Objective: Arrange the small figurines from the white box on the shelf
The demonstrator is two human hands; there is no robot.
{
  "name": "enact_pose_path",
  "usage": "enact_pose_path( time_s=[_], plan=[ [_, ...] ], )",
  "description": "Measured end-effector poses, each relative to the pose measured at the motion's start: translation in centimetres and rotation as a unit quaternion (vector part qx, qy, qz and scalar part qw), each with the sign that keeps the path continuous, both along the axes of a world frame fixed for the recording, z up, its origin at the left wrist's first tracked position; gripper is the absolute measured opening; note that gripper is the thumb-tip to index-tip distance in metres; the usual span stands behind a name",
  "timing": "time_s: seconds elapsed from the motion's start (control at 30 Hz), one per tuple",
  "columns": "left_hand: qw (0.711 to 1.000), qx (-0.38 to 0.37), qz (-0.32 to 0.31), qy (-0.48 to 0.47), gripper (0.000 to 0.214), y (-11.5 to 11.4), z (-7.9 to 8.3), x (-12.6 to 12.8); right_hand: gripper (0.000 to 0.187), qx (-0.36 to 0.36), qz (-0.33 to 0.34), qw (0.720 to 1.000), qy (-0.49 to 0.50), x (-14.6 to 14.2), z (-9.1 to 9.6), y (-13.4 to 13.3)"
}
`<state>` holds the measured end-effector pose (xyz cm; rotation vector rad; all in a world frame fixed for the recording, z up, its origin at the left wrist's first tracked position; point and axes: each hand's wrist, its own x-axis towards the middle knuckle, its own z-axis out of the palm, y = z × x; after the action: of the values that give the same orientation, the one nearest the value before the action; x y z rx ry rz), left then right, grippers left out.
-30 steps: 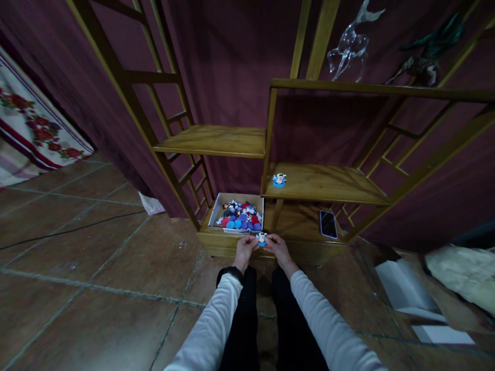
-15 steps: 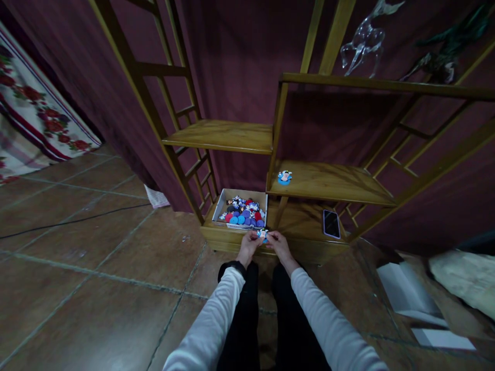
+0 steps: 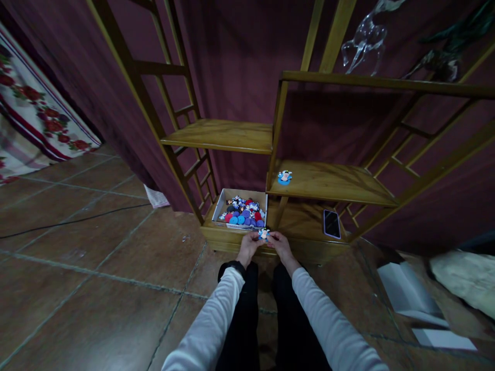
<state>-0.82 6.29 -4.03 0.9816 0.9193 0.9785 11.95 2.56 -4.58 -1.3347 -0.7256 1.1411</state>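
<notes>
Blue and white, a small figurine (image 3: 264, 234) sits pinched between both hands, just in front of the lowest board of the wooden shelf unit (image 3: 309, 181). The left hand (image 3: 249, 245) grips its left side with closed fingertips, and the right hand (image 3: 281, 244) grips its right side the same way; both arms wear pale long sleeves. Just beyond the hands, a white box (image 3: 242, 209) rests on that lowest board, filled with small figurines and round blue, purple and red pieces. To its right on the same board lies a dark phone (image 3: 332, 223). On the shelf above stands 1 more blue-based figurine (image 3: 284, 178). Higher up stands a clear glass deer (image 3: 363, 38).
</notes>
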Motion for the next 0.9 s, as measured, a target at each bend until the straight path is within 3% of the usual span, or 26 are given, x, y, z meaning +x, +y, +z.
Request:
enact_pose_path(
  time_s=[0.3,0.67,0.9],
  plan=[
    [1.000,-0.004,0.014,-0.005,0.038,0.0,0.0,0.2,0.038,0.007,0.008,1.000,0.000,0.2,0.2,0.1],
    [0.999,0.019,0.035,0.007,0.035,-0.5,1.0,0.3,0.039,0.004,-0.015,1.000,-0.006,0.3,-0.4,0.4],
    [0.999,0.047,0.010,0.020,0.036,0.1,-0.5,0.7,0.037,0.001,-0.023,1.000,-0.017,0.5,-1.0,0.5]
  ],
)
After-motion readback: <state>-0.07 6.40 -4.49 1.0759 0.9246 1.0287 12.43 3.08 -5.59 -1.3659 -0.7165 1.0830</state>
